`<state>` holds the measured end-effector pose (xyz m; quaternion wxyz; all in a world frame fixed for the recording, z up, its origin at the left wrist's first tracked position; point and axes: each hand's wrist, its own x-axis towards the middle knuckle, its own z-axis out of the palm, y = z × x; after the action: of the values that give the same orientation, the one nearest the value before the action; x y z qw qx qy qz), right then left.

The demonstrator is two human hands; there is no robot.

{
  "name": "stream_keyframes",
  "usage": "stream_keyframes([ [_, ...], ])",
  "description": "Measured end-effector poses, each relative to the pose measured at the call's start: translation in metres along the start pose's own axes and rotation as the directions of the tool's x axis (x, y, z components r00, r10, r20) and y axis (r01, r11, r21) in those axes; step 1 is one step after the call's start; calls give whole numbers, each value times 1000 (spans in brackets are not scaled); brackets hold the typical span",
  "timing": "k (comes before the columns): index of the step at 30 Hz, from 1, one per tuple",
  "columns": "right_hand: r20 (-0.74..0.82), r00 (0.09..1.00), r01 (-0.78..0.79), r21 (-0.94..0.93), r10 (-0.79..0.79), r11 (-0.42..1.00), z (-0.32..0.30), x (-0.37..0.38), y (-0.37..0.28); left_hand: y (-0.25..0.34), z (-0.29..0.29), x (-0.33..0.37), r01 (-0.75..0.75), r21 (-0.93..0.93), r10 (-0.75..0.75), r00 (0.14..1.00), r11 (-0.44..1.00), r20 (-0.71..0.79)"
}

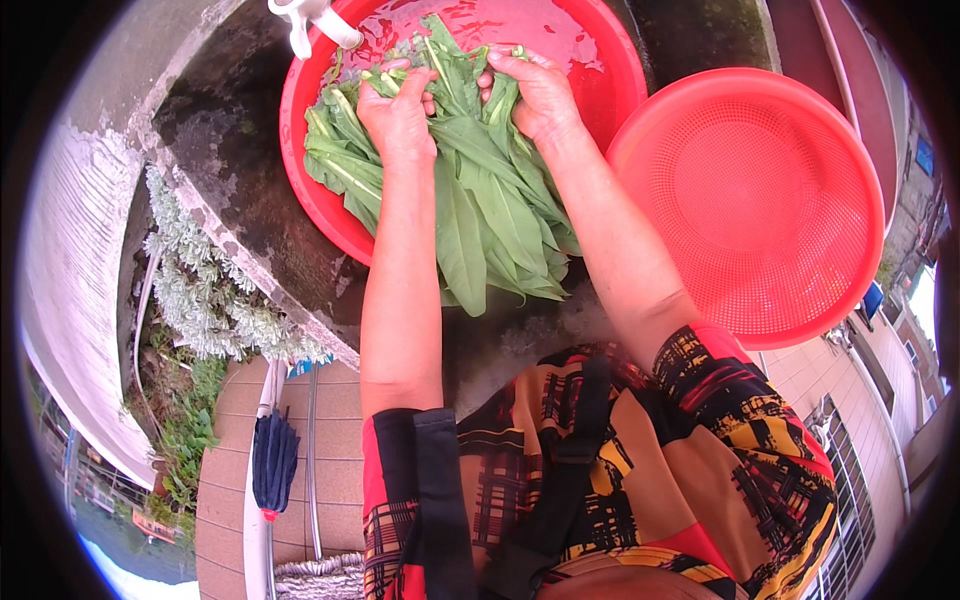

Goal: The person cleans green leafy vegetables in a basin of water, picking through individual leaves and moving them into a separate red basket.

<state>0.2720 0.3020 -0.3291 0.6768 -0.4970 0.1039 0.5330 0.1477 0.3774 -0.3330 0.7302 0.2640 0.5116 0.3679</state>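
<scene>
Both of my hands grip long leafy greens [490,200] over a red basin [625,70] that has water in it. My left hand [397,112] closes round the stem ends of one bunch, its leaves spreading left across the basin's rim. Thumb and fingers of my right hand [540,95] pinch the stems of another bunch. The broad leaves hang toward me over the near rim. Water shows at the basin's far side, and what lies under the leaves is hidden.
A red perforated colander [750,200] stands right of the basin. Above the basin's far left rim is a white tap [318,22]. The dark stone sink [240,130] surrounds the basin. A folded dark blue umbrella [275,460] hangs at lower left, near pale-leaved plants [215,270].
</scene>
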Motion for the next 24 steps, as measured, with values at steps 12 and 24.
stream_keyframes([
  [12, -131, 991, 42, 48, -36, 998, -7, 16, 8, 0, 3, -2, -30, 96, 17, 991, 995, 131],
  [24, 8, 977, 212, -138, -213, 968, 7, 1, 5, 8, -6, -4, 50, 44, -59, 973, 998, 224],
])
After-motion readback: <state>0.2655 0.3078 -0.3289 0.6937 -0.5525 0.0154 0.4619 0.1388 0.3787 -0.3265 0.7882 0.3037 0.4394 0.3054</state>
